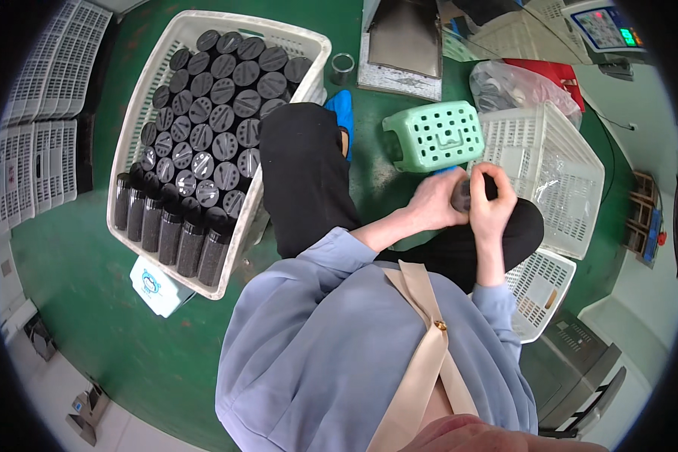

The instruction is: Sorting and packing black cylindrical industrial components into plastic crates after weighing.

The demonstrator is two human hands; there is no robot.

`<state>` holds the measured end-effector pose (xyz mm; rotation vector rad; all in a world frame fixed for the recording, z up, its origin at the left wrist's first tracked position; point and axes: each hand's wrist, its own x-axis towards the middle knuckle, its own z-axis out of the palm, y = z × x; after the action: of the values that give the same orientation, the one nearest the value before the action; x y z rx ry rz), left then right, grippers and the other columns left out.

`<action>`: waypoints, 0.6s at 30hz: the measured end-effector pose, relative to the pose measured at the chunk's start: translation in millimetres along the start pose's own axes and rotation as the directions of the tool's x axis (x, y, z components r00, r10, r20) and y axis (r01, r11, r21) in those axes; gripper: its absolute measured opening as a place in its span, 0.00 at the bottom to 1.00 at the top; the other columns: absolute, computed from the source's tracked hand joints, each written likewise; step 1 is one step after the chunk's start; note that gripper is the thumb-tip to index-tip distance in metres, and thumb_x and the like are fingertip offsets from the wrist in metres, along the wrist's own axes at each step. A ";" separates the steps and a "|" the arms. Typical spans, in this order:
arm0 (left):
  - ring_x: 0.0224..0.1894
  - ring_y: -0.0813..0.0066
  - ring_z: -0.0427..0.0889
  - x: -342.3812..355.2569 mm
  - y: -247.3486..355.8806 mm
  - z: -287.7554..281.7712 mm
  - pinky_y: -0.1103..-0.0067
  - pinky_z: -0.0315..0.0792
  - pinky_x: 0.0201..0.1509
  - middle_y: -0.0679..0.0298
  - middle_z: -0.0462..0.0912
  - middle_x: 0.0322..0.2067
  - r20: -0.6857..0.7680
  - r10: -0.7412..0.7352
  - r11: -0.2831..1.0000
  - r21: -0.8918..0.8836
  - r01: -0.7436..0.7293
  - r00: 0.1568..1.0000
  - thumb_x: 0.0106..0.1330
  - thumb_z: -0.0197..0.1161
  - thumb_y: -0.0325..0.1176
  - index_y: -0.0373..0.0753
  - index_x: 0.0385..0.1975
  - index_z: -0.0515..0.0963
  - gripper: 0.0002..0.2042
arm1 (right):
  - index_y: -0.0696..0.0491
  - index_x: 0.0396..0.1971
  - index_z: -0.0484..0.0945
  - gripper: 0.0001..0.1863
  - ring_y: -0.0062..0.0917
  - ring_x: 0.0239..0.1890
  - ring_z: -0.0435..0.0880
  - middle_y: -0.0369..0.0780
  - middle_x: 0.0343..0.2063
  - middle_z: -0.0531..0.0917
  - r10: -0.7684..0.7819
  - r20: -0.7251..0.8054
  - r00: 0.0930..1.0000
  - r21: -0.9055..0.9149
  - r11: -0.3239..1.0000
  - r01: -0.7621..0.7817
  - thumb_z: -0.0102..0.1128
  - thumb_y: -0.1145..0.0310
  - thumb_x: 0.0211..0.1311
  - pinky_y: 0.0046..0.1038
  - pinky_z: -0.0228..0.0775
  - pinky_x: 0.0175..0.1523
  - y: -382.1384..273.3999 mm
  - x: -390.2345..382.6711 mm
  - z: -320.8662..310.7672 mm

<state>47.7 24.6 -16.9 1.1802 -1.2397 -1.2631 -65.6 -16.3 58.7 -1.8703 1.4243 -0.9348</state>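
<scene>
Over my right thigh, my left hand (438, 202) wraps round a small dark jar (461, 197), only part of which shows between the fingers. My right hand (494, 197) is curled against the jar's other side, thumb and fingers bent into a ring at its edge. To my left a white plastic crate (139, 98) holds many black-lidded clear jars (202, 134) standing in rows, filled with something dark. Taller sides of several jars (169, 237) show at the crate's near end. A green perforated basket (444, 135) sits just beyond my hands.
An empty clear jar (343, 64) stands on the green floor beside a metal-topped stand (403, 53). White crates (572, 173) and a clear plastic bag (516, 90) are at the right. A digital display (606, 26) is at the far right. The left crate rests on a white stool (157, 286).
</scene>
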 end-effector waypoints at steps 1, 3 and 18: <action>0.38 0.54 0.87 1.2 -4.7 3.0 0.63 0.80 0.41 0.54 0.85 0.36 -0.156 0.091 0.965 0.259 -0.049 0.984 0.43 0.80 0.33 0.36 0.43 0.77 0.26 | 0.61 0.36 0.83 0.04 0.20 0.37 0.84 0.39 0.33 0.87 0.100 -0.132 0.986 0.020 0.995 -0.098 0.66 0.76 0.65 0.25 0.76 0.49 9.7 -3.1 11.6; 0.40 0.47 0.86 5.6 -6.7 -3.7 0.58 0.79 0.43 0.51 0.85 0.36 -0.238 0.182 0.911 0.405 -0.073 0.954 0.40 0.80 0.36 0.36 0.43 0.77 0.28 | 0.60 0.41 0.84 0.08 0.18 0.38 0.83 0.36 0.33 0.87 0.101 -0.160 0.982 0.057 0.994 -0.093 0.67 0.72 0.68 0.25 0.76 0.48 24.9 -1.8 22.1; 0.40 0.45 0.87 -0.6 -7.4 -4.3 0.60 0.80 0.45 0.48 0.86 0.36 -0.085 -0.070 0.972 0.217 0.087 0.994 0.43 0.78 0.35 0.35 0.43 0.76 0.26 | 0.60 0.39 0.83 0.10 0.23 0.40 0.84 0.40 0.36 0.87 0.182 0.073 0.980 -0.012 0.983 -0.182 0.70 0.71 0.63 0.27 0.76 0.50 31.5 3.7 7.6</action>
<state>51.9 25.0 -24.4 1.4371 -1.3121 -1.1472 -76.0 -27.2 29.7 -1.7258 1.5248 -0.7655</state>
